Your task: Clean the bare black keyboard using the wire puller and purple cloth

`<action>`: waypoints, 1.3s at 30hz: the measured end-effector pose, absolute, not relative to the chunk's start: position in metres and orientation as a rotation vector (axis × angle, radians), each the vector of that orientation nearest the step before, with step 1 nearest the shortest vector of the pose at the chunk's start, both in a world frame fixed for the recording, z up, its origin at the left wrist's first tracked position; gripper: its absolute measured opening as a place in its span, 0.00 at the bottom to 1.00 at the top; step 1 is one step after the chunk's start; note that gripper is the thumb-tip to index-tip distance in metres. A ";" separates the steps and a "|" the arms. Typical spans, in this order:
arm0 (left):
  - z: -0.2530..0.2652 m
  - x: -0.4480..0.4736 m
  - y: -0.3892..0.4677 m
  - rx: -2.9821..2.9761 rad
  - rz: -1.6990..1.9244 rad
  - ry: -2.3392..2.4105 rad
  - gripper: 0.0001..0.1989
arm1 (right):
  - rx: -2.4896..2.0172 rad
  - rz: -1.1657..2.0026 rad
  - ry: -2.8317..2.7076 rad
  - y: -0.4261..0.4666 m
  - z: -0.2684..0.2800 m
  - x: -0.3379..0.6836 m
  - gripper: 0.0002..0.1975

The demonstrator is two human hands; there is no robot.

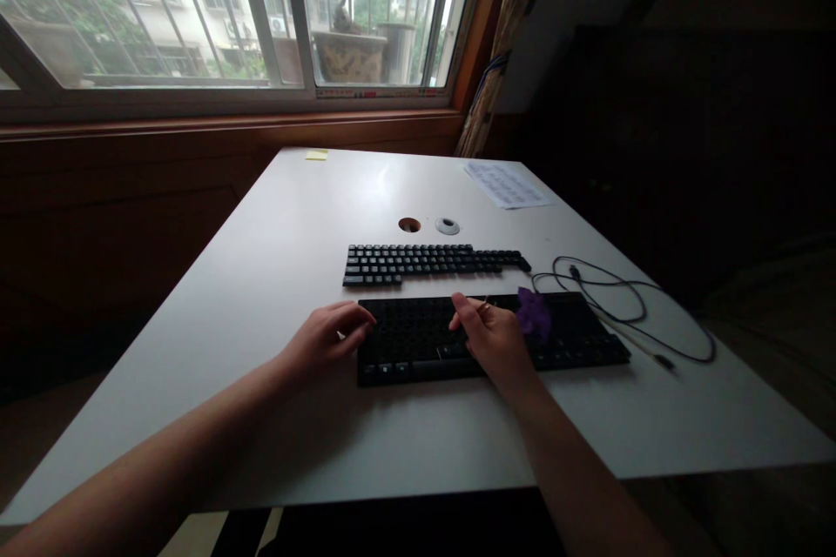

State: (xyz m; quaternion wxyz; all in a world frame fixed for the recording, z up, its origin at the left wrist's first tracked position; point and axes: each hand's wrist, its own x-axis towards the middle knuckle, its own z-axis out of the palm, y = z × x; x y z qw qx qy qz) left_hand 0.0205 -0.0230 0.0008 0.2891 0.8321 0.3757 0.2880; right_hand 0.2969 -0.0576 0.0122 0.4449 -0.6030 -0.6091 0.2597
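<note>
A black keyboard (pixel 418 372) lies near the middle of the white table, most of its upper rows dark and stripped of keycaps. A few keycaps and the space bar sit along its front row. At its left end, my left hand (pixel 333 331) touches the edge with curled, partly spread fingers. My right hand (pixel 493 332) is closed in a pinch above the keyboard's middle; what it grips is hidden by the fingers. Just right of that hand a crumpled purple cloth (pixel 534 315) rests over the keyboard. Behind, loose black keycaps (pixel 411 261) are laid out in keyboard rows.
A black cable (pixel 643 313) loops at the right, its plug near the keyboard's corner. Farther back are a round table hole (pixel 409 225), a grey grommet ring (pixel 448 226), printed sheets (pixel 508 184) and yellow sticky notes (pixel 317 155). A barred window (pixel 306 17) stands beyond.
</note>
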 end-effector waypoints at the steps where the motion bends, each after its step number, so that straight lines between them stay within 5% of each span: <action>1: 0.001 0.020 -0.023 2.221 0.768 1.001 0.07 | -1.497 0.642 -1.500 -0.058 0.012 0.296 0.26; 13: 0.001 0.021 -0.023 2.233 0.774 0.988 0.07 | -1.552 0.674 -1.375 -0.053 0.007 0.304 0.27; 24: 0.001 0.021 -0.024 2.232 0.787 0.981 0.07 | -1.240 0.420 -1.874 -0.062 0.013 0.298 0.24; 39: 0.000 0.020 -0.026 2.248 0.795 0.972 0.07 | -1.485 0.841 -1.264 -0.058 0.016 0.303 0.28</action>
